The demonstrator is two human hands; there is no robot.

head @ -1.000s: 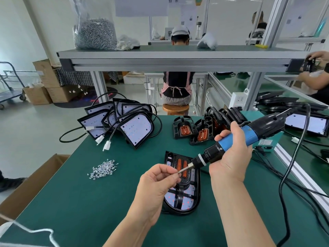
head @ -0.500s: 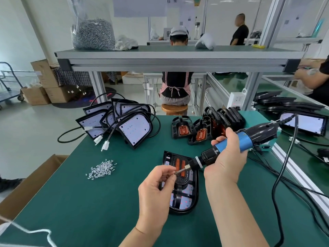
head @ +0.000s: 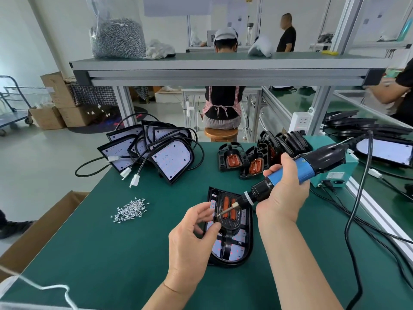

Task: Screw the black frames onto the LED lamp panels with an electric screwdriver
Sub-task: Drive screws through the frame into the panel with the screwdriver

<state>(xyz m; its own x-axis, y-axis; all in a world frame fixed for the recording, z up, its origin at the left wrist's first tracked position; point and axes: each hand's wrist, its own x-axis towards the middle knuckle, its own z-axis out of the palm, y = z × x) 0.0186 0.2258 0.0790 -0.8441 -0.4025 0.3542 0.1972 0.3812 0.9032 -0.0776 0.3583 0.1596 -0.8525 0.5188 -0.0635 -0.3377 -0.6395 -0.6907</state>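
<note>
As my right hand (head: pixel 283 193) grips the blue-handled electric screwdriver (head: pixel 321 156), my left hand (head: pixel 190 233) pinches a small screw (head: pixel 215 217) onto its bit, evidently loading it.

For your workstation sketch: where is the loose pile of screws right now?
Head view: the loose screws lie on the green table, left of the lamp panel being worked on, in front of the stacked LED panels.

Over the counter (head: pixel 111 253) I see both my forearms (head: pixel 297 265) bare all the way to the near counter edge. My left hand (head: pixel 192 238) and right hand (head: pixel 283 193) are bare too, with slim fingers (head: pixel 212 229) and short, plain nails. A thin crease rings the left wrist.
</note>
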